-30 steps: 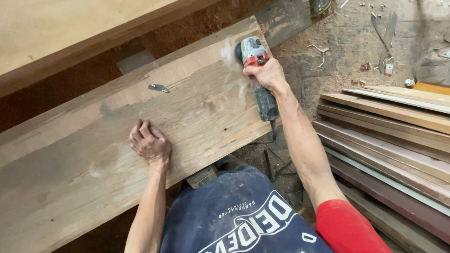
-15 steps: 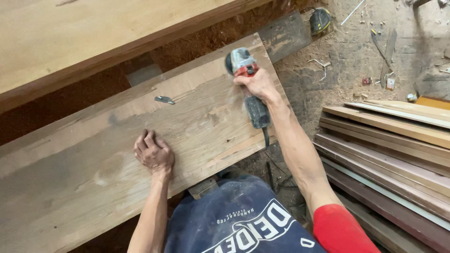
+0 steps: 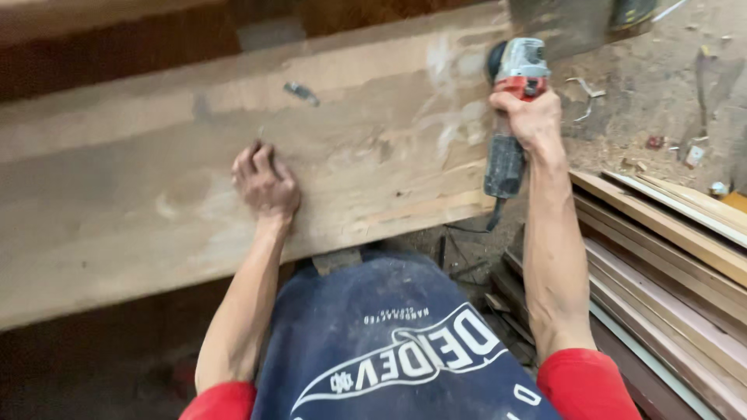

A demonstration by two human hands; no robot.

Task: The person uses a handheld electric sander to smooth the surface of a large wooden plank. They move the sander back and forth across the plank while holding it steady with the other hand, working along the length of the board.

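Down in the head view, the right hand [image 3: 527, 117] wraps its fingers tight around the body of a grey and red angle grinder [image 3: 510, 117], whose head sits on the far right end of a wide wooden plank [image 3: 156, 210] lying across the scene; a dark cord hangs from the tool's rear below the plank's near edge. Meanwhile the left hand [image 3: 264, 180] rests palm down on the middle of the plank, fingers bent and close together, pinching nothing. Beyond that hand, a small grey metal piece [image 3: 302, 92] lies on the wood. To the right, a stack of long boards [image 3: 669, 264] runs diagonally over the dusty floor. Nearest the camera hangs a dark blue apron [image 3: 389, 342] bearing a curved white emblem.
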